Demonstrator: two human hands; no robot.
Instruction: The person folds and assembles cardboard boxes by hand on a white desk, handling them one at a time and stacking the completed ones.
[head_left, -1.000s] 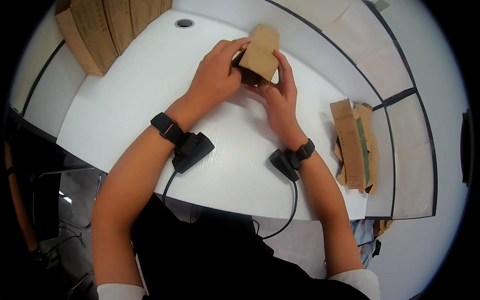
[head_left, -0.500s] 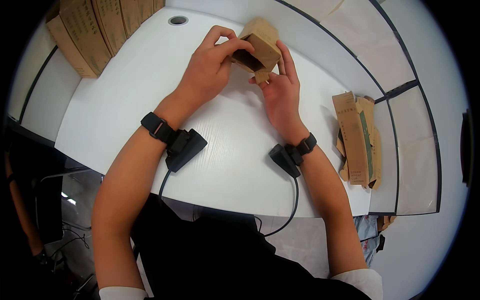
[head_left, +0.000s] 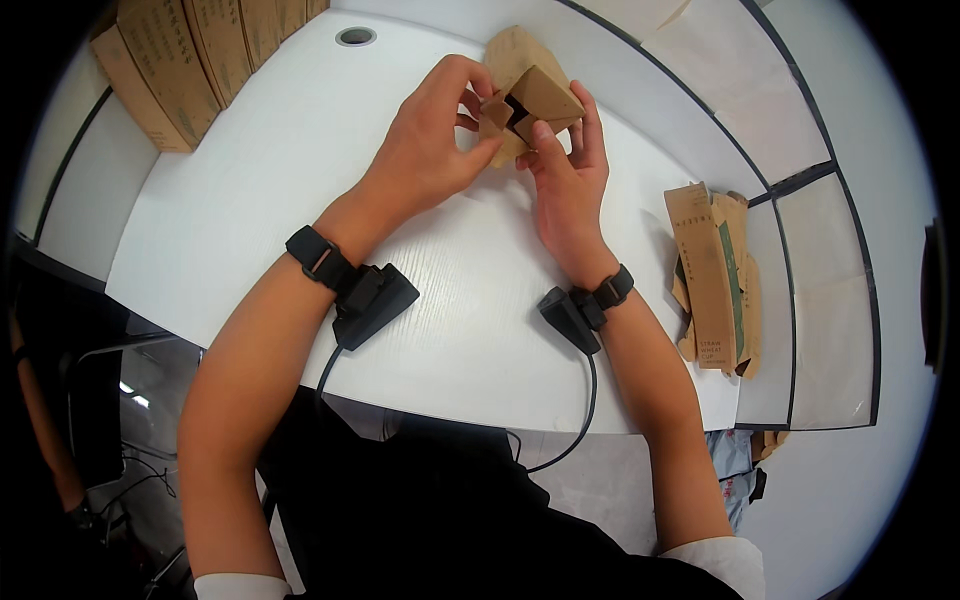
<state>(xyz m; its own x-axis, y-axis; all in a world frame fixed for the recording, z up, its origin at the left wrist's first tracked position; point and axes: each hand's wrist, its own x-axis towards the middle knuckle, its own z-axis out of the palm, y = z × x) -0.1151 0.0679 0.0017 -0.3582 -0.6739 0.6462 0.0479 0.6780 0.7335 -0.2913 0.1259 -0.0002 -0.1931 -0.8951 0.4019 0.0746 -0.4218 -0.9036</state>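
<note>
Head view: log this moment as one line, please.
Cardboard box: end flaps partly folded, dark gap showing | left hand: touching flaps | right hand: gripping box | table, right side: cardboard pieces

A round grommet (head_left: 356, 37) pierces the white desk (head_left: 240, 220); below its right end shows a greyish bag (head_left: 732, 465) (plastic, perhaps).

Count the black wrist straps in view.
2: one black strap around the left wrist, the other strap around the right wrist. Their undersides are hidden.
</note>
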